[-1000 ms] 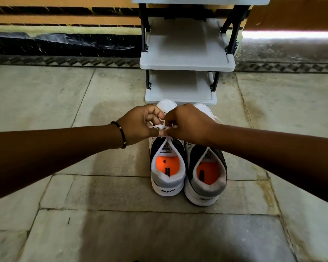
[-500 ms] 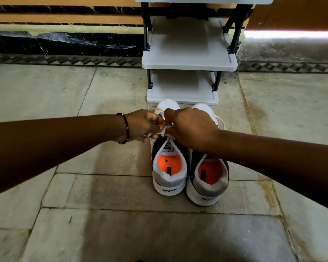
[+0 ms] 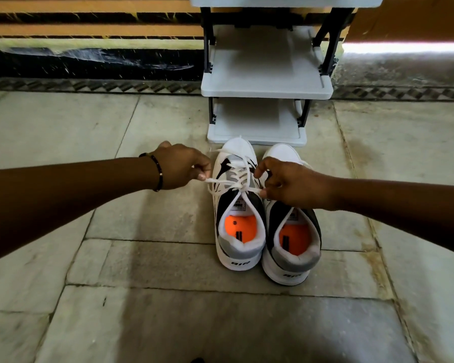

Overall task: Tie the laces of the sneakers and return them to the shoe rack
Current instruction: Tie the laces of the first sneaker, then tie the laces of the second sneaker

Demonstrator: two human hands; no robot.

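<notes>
Two white, grey and black sneakers with orange insoles stand side by side on the stone floor, heels toward me: the left sneaker (image 3: 239,231) and the right sneaker (image 3: 294,244). My left hand (image 3: 182,166) pinches one end of the left sneaker's white lace (image 3: 236,186) and holds it out to the left. My right hand (image 3: 291,180) pinches the other end, out to the right, and covers the right sneaker's lacing. The lace runs taut between both hands, crossed over the tongue. The grey shoe rack (image 3: 266,87) stands just beyond the toes.
The rack's two lower shelves carry no shoes; black legs frame its sides. Behind it runs a wall (image 3: 89,30) with orange and black stripes and a patterned floor border. Stone floor tiles (image 3: 168,310) spread on both sides of the shoes.
My hands were together over the left sneaker's tongue; they have pulled apart sideways, drawing the lace tight across the shoe.
</notes>
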